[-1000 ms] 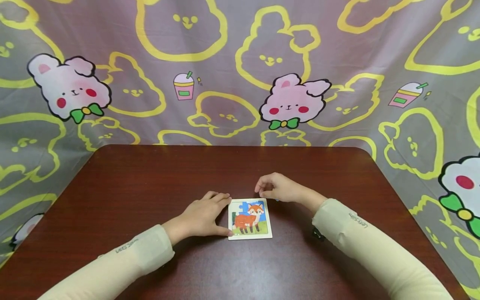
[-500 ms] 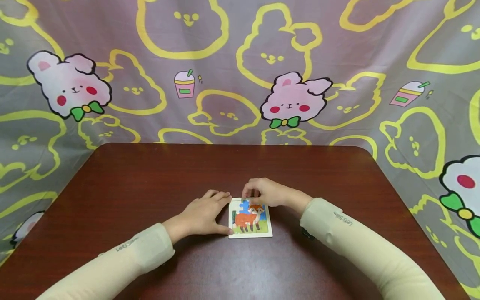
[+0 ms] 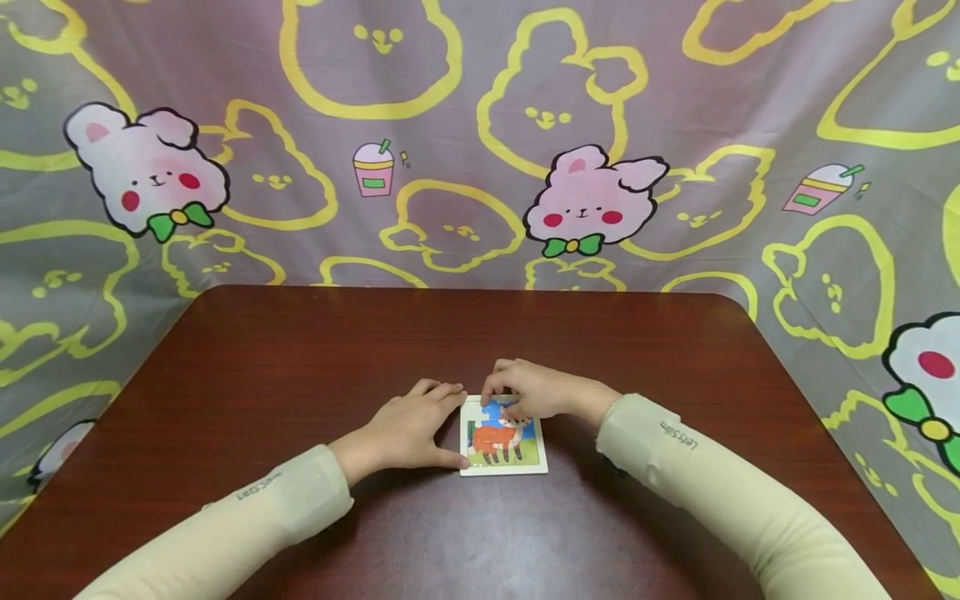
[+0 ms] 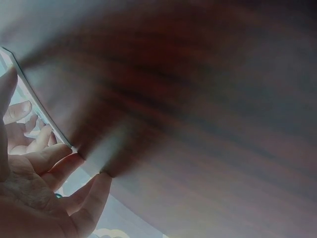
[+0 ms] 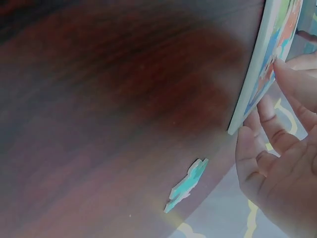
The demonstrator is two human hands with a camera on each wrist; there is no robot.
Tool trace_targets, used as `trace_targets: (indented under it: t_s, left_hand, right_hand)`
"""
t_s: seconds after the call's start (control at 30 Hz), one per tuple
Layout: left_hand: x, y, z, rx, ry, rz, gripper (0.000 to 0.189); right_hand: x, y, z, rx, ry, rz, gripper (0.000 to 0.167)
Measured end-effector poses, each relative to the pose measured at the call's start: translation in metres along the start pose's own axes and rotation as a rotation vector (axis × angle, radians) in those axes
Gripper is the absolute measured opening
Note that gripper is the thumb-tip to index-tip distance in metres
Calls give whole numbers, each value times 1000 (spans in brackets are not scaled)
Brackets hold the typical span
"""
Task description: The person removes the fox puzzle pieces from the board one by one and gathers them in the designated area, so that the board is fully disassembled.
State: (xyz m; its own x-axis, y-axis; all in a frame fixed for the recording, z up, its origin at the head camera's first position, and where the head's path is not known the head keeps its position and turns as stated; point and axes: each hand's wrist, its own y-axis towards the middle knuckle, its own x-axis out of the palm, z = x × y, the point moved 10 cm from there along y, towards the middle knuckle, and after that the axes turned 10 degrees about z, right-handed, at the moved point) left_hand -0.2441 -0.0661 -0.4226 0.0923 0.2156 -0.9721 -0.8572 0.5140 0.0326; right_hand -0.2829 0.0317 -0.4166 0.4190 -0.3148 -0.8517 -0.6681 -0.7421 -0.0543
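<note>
A square fox jigsaw puzzle [image 3: 517,456] in a white frame lies on the table. My left hand [image 3: 405,427] is spread along its left side, thumb at the near left corner and fingertips at the far left corner. Over the far part of the puzzle, my right hand [image 3: 536,390] pinches a blue puzzle piece [image 3: 492,411] between thumb and curled fingers. The right wrist view shows that thumb [image 5: 292,82] on the picture surface. A pale patch of bare backing shows at the upper left of the picture. The right hand covers part of the far edge.
A loose blue-green puzzle piece [image 5: 187,185] lies on the table beyond the puzzle in the right wrist view; the right hand hides it in the head view. A dark red-brown table [image 3: 322,350] is enclosed by a cartoon-printed curtain [image 3: 450,150].
My right hand has moved left from beside the puzzle's far right corner onto its far part, and its fingers have come down at the blue piece. My left hand has stayed put.
</note>
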Motion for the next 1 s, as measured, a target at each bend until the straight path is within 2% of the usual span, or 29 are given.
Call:
trace_targets:
  t_s: [0.23, 0.57, 1.0]
  left_hand:
    - [1, 0, 1, 14, -11, 8, 98]
    - [0, 1, 0, 17, 2, 21, 98]
    - [1, 1, 0, 15, 0, 20, 98]
  right_hand:
    - [3, -1, 3, 21, -52, -52, 32]
    - [3, 1, 3, 31, -55, -65, 32]
    - [0, -3, -3, -41, -31, -15, 28]
